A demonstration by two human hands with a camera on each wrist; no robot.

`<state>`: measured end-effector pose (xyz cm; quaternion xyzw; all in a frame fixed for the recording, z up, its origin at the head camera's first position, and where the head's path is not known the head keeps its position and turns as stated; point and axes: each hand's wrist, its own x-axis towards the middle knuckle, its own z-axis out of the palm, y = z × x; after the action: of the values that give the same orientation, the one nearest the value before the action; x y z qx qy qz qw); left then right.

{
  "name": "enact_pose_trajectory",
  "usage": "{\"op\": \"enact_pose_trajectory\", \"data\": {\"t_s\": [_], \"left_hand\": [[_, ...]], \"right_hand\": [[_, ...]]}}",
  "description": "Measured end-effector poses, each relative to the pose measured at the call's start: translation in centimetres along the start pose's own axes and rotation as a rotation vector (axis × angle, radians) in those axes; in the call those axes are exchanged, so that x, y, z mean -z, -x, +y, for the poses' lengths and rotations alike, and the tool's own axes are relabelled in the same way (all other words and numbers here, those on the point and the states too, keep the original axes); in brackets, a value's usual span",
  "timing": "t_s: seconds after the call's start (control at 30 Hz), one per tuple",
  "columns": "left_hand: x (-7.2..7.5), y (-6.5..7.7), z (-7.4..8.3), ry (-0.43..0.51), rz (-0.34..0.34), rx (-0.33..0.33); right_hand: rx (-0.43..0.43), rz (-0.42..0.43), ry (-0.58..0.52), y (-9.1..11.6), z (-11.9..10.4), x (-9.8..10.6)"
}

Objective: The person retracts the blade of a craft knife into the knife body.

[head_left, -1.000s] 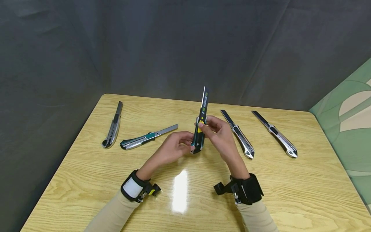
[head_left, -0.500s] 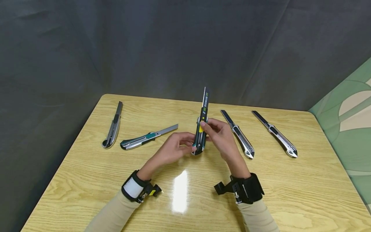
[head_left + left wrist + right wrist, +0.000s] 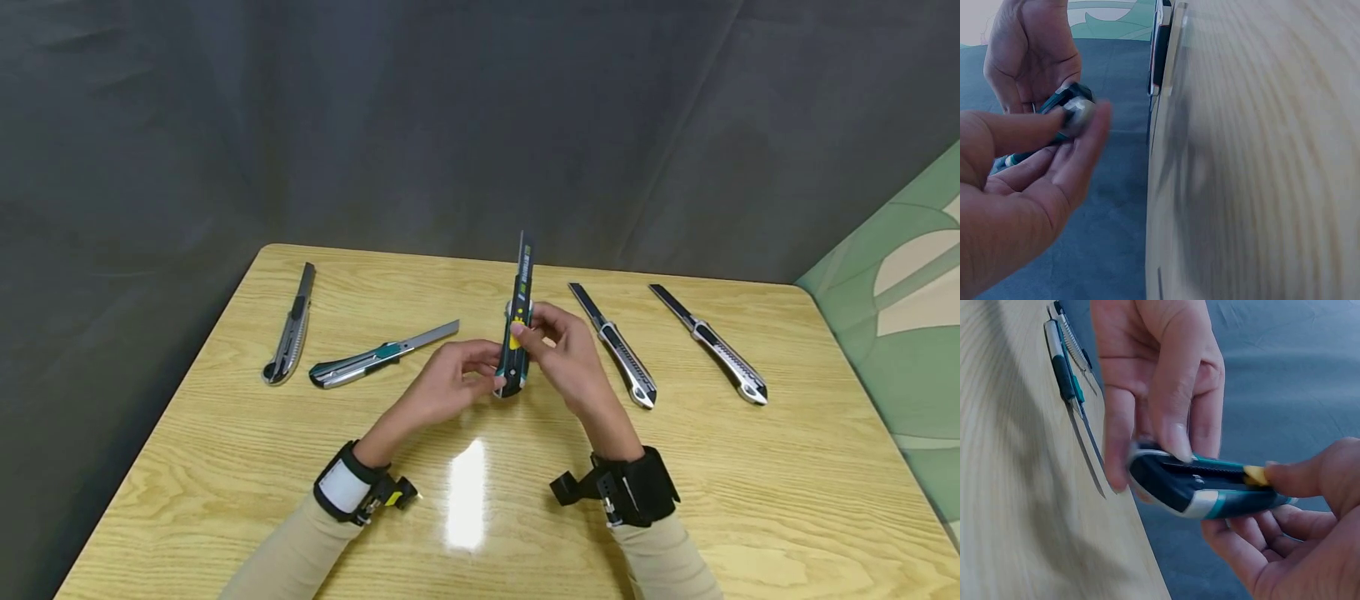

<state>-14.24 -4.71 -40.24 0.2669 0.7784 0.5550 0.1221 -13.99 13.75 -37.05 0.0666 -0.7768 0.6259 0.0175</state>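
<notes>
Both hands hold one utility knife above the middle of the table, its long blade extended and pointing up and away. The knife has a black and teal handle with a yellow slider. My left hand pinches the butt end between thumb and fingers. Higher up, my right hand grips the handle, its thumb on the yellow slider. In the right wrist view the dark handle spans both hands, with the left thumb lying along it. The left wrist view shows the butt end blurred between the left fingers; the blade is hidden there.
On the wooden table lie a silver utility knife and a teal-and-silver one at left. Two silver-black utility knives lie at right, all with blades extended. A dark curtain hangs behind.
The knife has turned slightly in the hands, its tip shifting a little left and showing more of the blade's flat side. Both hands keep their hold; the other knives lie as before.
</notes>
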Motion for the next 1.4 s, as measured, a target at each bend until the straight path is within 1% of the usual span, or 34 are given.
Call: {"op": "enact_pose_trajectory", "data": {"t_s": [0.1, 0.2, 0.33, 0.4, 0.53, 0.63, 0.73, 0.83, 1.0, 1.07, 1.1, 1.17, 1.3, 1.33, 1.4], "left_hand": [[0.1, 0.0, -0.1, -0.027, 0.014, 0.001], [0.3, 0.0, -0.1, -0.03, 0.015, 0.003], [0.4, 0.0, -0.1, -0.027, 0.018, 0.006], [0.4, 0.1, 0.2, -0.026, 0.024, 0.001], [0.6, 0.5, 1.9, -0.01, 0.042, -0.013], [0.8, 0.8, 3.3, -0.003, 0.04, -0.022], [0.9, 0.9, 3.9, -0.005, 0.03, -0.024], [0.8, 0.9, 3.4, -0.009, 0.03, -0.03], [0.5, 0.3, 1.0, -0.031, 0.041, -0.022], [0.5, 0.2, 0.3, -0.041, 0.046, -0.017], [0.5, 0.2, 0.2, -0.041, 0.049, -0.017], [0.6, 0.4, 1.0, -0.031, 0.048, -0.019], [0.6, 0.3, 0.9, -0.031, 0.048, -0.012], [0.6, 0.3, 0.8, -0.033, 0.047, -0.004], [0.5, 0.1, -0.1, -0.049, 0.049, 0.007]], "right_hand": [[0.018, -0.004, 0.012, 0.0, -0.1, -0.1], [0.019, -0.012, 0.008, 0.0, -0.1, -0.2], [0.004, -0.02, 0.004, 0.0, 0.0, 0.0], [-0.006, -0.026, -0.005, 0.0, 0.1, 0.1], [-0.024, -0.039, -0.037, 0.0, 0.2, 0.3], [-0.036, -0.036, -0.046, -0.1, 0.3, 0.3], [-0.047, -0.027, -0.043, -0.2, 0.4, 0.2], [-0.044, -0.024, -0.047, -0.2, 0.4, 0.1], [-0.012, -0.019, -0.032, -0.1, 0.2, -0.1], [0.0, -0.019, -0.024, -0.1, 0.2, -0.2], [0.005, -0.021, -0.021, -0.1, 0.2, -0.2], [0.012, -0.025, -0.02, -0.1, 0.2, -0.3], [0.016, -0.036, 0.021, 0.5, -1.6, -0.4], [0.017, -0.041, 0.031, 0.7, -2.1, -0.4], [0.02, -0.05, 0.051, 1.0, -3.0, -0.4]]}}
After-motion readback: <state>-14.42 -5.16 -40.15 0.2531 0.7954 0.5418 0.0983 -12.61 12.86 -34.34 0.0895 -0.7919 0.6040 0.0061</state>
